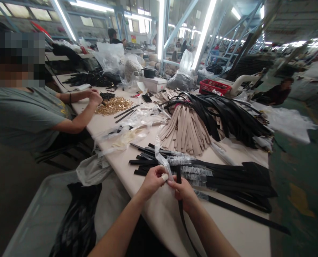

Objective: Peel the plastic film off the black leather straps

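Note:
My left hand (154,179) is closed in a pinch on a clear plastic strip (161,157), which rises in a loose curve above it. A white cover wraps one of its fingertips. Close beside it, my right hand (185,192) is closed around a narrow black strap (182,216). One end of that strap stands up past the fingers, and the rest hangs toward my lap. My right fingertips also meet the lower end of the plastic strip. Just beyond both hands lie several black straps (236,174), with crinkled clear plastic (189,169) around parts of them.
Beige strips (185,130) and a heap of black straps (228,112) cover the table's far side. Gold-coloured small parts (116,106) lie before a co-worker (22,117) on the left. A red basket (214,85) stands behind. A grey bin (38,210) holding black strips sits at lower left.

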A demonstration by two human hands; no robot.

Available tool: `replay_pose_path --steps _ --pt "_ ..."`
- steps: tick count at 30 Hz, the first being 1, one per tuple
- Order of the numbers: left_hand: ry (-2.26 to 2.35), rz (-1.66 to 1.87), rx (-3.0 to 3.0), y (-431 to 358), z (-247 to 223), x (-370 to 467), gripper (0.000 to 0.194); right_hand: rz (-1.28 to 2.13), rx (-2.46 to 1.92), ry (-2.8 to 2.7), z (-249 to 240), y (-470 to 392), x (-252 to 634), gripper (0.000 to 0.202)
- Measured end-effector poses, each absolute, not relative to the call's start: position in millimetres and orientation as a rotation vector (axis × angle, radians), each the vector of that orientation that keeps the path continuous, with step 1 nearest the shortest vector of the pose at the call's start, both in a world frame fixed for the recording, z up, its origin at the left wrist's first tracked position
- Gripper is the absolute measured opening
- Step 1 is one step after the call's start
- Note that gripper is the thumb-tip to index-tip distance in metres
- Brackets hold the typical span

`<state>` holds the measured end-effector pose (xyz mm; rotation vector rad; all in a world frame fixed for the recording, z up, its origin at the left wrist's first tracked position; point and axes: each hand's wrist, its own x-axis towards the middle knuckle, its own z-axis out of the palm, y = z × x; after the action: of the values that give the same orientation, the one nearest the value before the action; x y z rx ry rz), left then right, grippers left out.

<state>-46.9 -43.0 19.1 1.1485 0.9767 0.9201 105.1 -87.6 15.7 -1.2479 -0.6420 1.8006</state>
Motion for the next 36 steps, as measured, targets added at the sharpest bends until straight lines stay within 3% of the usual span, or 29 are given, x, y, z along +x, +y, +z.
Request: replay_pose_path --steps 9,13,16,21,26,33,36 --pt "0.924 1.212 0.693 -43 19 -43 0.021 1.671 -1.332 -0.781 12 -91 110 0.045" --pt "0.912 0.976 0.587 -60 10 -38 0.036 1.439 -1.409 -0.91 13 -89 110 0.036" --pt "1.017 0.865 0.74 -69 6 -37 0.033 1.349 -1.445 -0.999 16 -90 111 0.032" --pt "1.086 1.025 0.768 -69 9 -33 0.029 1.318 -1.458 -1.069 21 -93 111 0.031" --pt "1.058 0.869 0.747 -64 16 -30 0.03 1.207 -1.502 -1.075 27 -94 116 0.038" --pt "1.087 1.04 0.479 -51 25 -25 0.03 1.714 -1.202 -0.819 37 -126 112 0.049" --pt "1.051 1.053 0.358 -51 31 -17 0.031 1.765 -1.179 -0.846 37 -129 105 0.053"
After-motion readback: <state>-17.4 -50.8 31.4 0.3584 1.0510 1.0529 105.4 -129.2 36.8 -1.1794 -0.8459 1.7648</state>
